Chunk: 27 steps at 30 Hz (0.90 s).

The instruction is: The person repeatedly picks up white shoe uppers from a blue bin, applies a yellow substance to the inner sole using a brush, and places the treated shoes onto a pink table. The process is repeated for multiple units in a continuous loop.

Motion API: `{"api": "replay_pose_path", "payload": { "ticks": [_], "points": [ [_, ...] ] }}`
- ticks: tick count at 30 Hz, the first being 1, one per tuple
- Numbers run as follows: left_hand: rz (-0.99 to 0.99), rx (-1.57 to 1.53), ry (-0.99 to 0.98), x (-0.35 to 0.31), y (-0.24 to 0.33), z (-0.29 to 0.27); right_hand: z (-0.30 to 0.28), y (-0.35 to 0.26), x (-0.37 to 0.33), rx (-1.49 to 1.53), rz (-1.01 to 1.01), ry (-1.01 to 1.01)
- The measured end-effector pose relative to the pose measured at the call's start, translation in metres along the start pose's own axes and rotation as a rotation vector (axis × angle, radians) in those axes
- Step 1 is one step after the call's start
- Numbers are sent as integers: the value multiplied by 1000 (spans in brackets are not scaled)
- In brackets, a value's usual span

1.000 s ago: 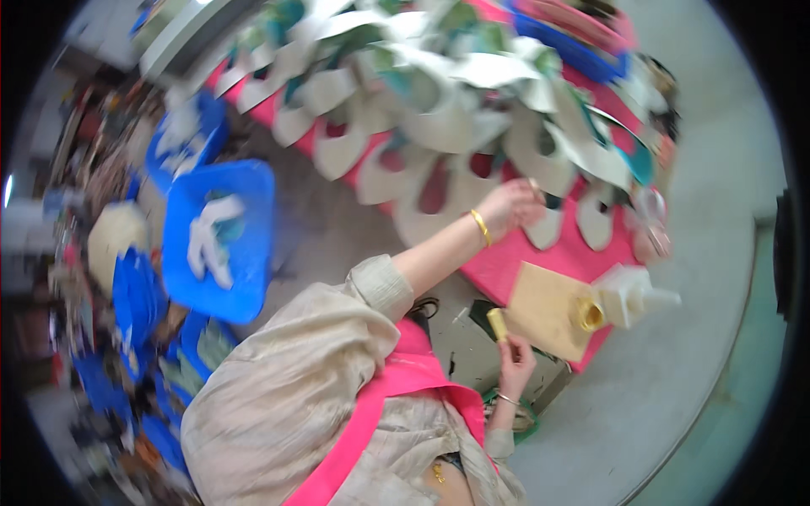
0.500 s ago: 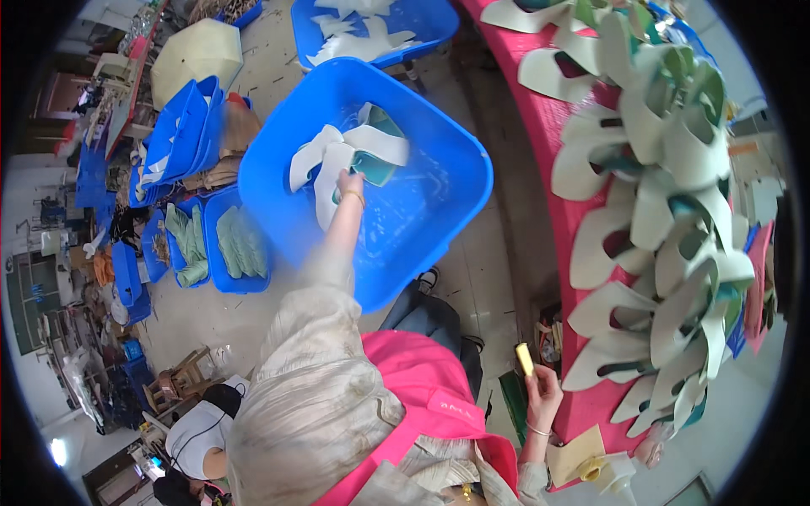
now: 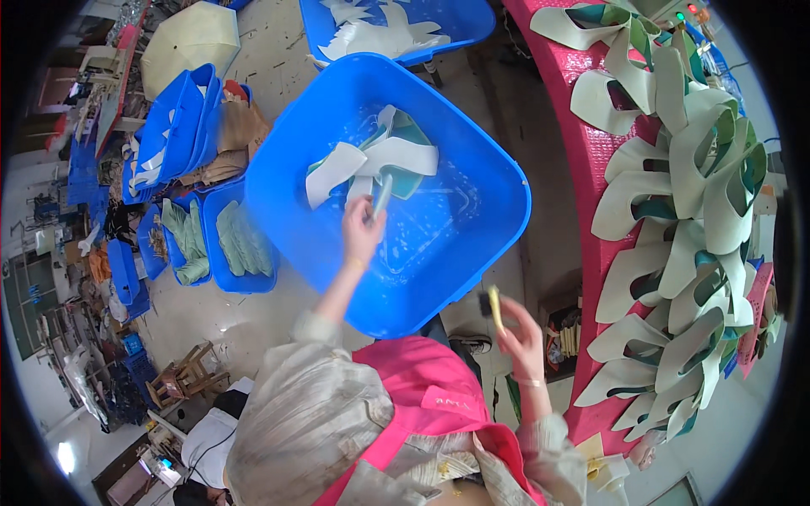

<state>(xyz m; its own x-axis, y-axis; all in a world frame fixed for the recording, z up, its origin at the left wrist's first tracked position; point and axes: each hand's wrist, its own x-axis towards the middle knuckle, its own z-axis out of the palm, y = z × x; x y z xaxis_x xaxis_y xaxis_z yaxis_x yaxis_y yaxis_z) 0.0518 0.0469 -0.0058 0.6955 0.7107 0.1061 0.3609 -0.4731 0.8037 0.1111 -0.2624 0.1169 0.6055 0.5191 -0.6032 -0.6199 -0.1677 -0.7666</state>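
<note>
Over the blue bin [image 3: 295, 244], my left hand [image 3: 363, 232] is closed on a thin whitish shoe upper [image 3: 383, 196], seen almost edge-on. Beyond it in the bin lies a loose heap of white shoe uppers [image 3: 405, 156] with green linings. My right hand [image 3: 521, 339] grips a small brush [image 3: 494, 310] by its yellow handle, dark bristles facing left. It is held in the air between the bin and the pink-covered table [image 3: 596, 268].
Rows of white shoe uppers [image 3: 629, 271] with green linings overlap along the table at right. Another blue bin [image 3: 468, 29] with white pieces stands beyond. Blue bins with green bundles [image 3: 243, 239] are on the floor at left. A person [image 3: 211, 443] sits at lower left.
My left hand has drawn back from the heap with a whitish upper in it. My right hand has risen and moved left with the brush. The view has shifted slightly.
</note>
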Motion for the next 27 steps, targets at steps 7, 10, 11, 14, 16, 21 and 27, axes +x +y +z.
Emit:
{"api": "replay_pose_path", "payload": {
  "ticks": [7,10,11,14,16,21,27],
  "points": [
    [-396,-838,-69,-67,133,-28,72,-45,60,97,-128,-1],
    [-455,-1196,-257,-81,152,-25,73,-24,49,76,-221,65],
    [-471,-1314,-330,-84,157,-24,68,-25,42,118,-208,104],
    [-446,-1478,-693,-76,190,-31,43,-25,19,191,-209,205],
    [-456,-1483,-905,-74,185,-27,39,-35,-3,265,-217,244],
    [-741,-1567,-1088,-74,195,0,24,-32,-44,259,-279,371],
    [-735,-1315,-1509,-90,229,26,-2,-17,-86,370,-374,432]
  ]
}}
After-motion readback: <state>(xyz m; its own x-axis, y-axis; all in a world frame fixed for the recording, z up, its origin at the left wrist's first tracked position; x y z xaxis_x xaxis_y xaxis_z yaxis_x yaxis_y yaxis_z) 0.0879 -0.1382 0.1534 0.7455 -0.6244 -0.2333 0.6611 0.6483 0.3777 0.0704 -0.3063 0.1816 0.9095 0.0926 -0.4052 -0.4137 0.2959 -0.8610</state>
